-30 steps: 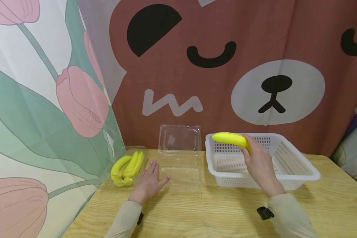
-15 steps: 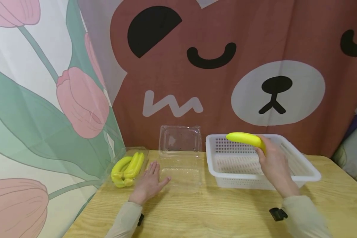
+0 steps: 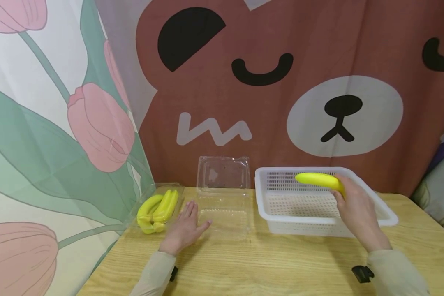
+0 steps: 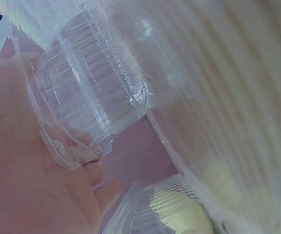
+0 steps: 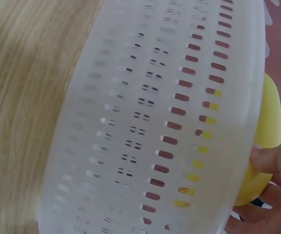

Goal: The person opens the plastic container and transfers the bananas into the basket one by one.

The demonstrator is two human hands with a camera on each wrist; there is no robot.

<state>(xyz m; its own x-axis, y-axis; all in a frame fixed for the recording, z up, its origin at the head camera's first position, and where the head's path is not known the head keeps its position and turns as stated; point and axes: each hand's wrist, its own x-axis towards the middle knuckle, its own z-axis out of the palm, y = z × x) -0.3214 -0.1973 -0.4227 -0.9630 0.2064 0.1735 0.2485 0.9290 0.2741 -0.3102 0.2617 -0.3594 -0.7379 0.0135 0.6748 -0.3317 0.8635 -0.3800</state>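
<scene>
My right hand (image 3: 357,207) grips one end of a yellow banana (image 3: 316,179) over the white perforated basket (image 3: 299,218). In the right wrist view the banana (image 5: 269,122) shows behind the basket's side wall, thumb pressed against it. My left hand (image 3: 185,230) lies with fingers spread between two clear plastic clamshell boxes. The left box (image 3: 180,189) holds several yellow bananas (image 3: 157,209). The other clear box (image 3: 223,224) has its lid (image 3: 223,174) raised, and nothing shows inside it. In the left wrist view my left hand (image 4: 43,170) is right beside this box's wall (image 4: 82,92).
All of it stands on a wooden table (image 3: 266,267). Behind hangs a curtain (image 3: 266,115) with a bear face, and a tulip-print curtain (image 3: 29,172) runs along the left side. Soft patterned fabric (image 3: 438,197) is at the far right.
My right hand has moved right with the banana, from the basket's left part toward its right side, and a little lower. My left hand and both clear boxes have stayed put.
</scene>
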